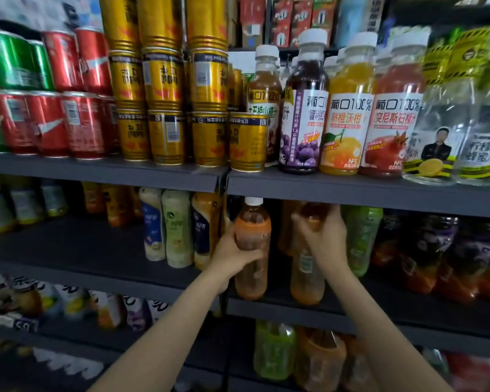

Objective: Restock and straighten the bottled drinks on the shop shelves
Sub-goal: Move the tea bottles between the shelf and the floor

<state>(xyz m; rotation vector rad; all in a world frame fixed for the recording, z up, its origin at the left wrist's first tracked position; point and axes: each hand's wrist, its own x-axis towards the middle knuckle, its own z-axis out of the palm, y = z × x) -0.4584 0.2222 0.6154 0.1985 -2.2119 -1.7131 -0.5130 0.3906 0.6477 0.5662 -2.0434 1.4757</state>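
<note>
Two bare forearms rise from the bottom edge toward the middle shelf (379, 198); the left hand (232, 250) wraps its fingers round the waist of an orange tea bottle (252, 244) with a white cap, the thumb lying across the front, and the bottle stands upright at the shelf's front edge, just right of the dark upright post; the right hand (326, 239) curls its fingers over the shoulder of a second amber bottle (306, 275), whose cap is hidden behind the hand, and this bottle also stands upright, just beside the first with a narrow dark gap between them; a green drink bottle (362, 239) stands just right of the right hand, and dark purple and red bottles (436, 250) fill the rest of that shelf, blurred; left of the post stand cream and pale green milk-tea bottles (167, 227); on the shelf above, gold cans (164, 114) are stacked three high, with red cans (68, 108) and green cans (14, 60) to their left; to their right stands a row of juice bottles, a purple grape one (303, 108), an orange one (348, 114) and a red pomegranate one (393, 120), then clear lemon honey water bottles (450, 131); the lowest visible shelf holds a green bottle (275, 352) and an orange bottle (320, 360), both blurred.
</note>
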